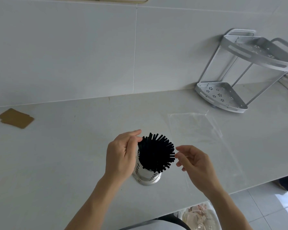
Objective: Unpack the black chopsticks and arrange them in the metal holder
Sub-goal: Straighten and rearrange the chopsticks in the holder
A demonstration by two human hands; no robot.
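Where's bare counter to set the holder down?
Bare patch between the cardboard pieces and the left hand; another along the wall ahead. Crowded right: plastic bag, corner rack. Both hands flank the metal holder.

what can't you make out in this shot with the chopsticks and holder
All in the head view:
- Lower ends of the black chopsticks: hidden inside the metal holder.
- Holder's left side: covered by the left hand.
- Whether the right hand touches the chopsticks: its fingers sit close, contact unclear.
- Clear plastic bag: any print too faint to tell.
- Corner rack: cut off by the right edge.
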